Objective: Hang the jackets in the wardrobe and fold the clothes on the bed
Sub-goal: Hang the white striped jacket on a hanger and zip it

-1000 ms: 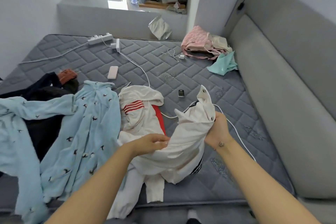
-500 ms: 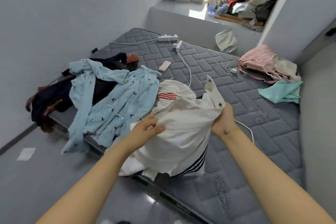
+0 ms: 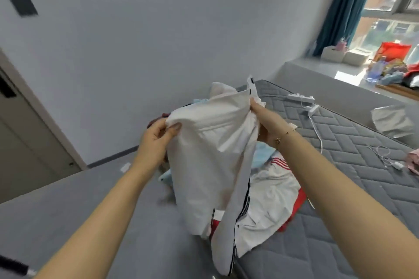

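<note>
A white jacket [image 3: 208, 156] with dark side stripes hangs in the air over the corner of the grey quilted mattress [image 3: 353, 156]. My left hand [image 3: 156, 138] pinches its upper left edge. My right hand [image 3: 265, 124] grips the bunched collar end on the right. Under it lies a white and red garment [image 3: 274, 190] on the bed. The light blue robe [image 3: 260, 158] shows only in small patches behind the jacket.
A white power strip [image 3: 300, 98] and charger cables [image 3: 385, 156] lie on the mattress. A silver bag [image 3: 392, 123] leans at the far side. The window ledge [image 3: 340, 68] holds boxes and clutter. A door [image 3: 29, 142] stands at the left, grey floor below.
Both hands have lifted the white jacket off the bed and up in front of me. My view has swung left toward the wall and door.
</note>
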The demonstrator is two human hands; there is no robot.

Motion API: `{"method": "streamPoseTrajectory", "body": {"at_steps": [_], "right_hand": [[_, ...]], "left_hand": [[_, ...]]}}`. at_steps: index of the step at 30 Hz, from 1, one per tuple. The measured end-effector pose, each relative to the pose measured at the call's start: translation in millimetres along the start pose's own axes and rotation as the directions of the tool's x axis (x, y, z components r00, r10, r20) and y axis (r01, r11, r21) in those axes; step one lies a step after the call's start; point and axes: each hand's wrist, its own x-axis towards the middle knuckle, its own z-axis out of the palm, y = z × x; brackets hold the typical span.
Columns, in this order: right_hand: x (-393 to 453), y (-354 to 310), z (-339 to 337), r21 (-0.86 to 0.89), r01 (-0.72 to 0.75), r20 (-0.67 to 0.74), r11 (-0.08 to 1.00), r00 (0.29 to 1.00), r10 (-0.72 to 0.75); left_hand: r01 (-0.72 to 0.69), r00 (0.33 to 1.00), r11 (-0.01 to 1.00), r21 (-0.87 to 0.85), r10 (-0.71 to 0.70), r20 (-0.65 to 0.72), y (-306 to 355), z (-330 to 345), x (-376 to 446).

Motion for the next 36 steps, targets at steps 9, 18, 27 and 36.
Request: {"method": "streamPoseTrajectory", "body": {"at_steps": [9,18,27,36], "right_hand": [[-9.6,-14.9,243.8,0.138,0.007,0.365,0.99,0.929,-0.057],[-52.7,27.7,440.1,0.149,0.042,0.752,0.988,0.644,-0.141],[-85.5,60.5,563.9,-0.021,-0.051,0.91,0.998,0.412,0.04],[-58.1,62.2,650.5,-0.09,-0.153,0.971,0.984,0.206,0.121]], "left_hand": [[-0.039,0.916,0.947,0.318,0.161,-0.367,9.9,-187.0,-53.7],[0.425,0.905,0.844,0.328,-0.404,-0.133,-44.8,-310.5,-149.0],[0.437,0.708,0.899,-0.012,-0.353,-0.611,-103.9,-414.5,-206.5],[0.473,0.651,0.862,-0.184,-0.482,-0.587,-136.9,-391.4,-167.6]]}}
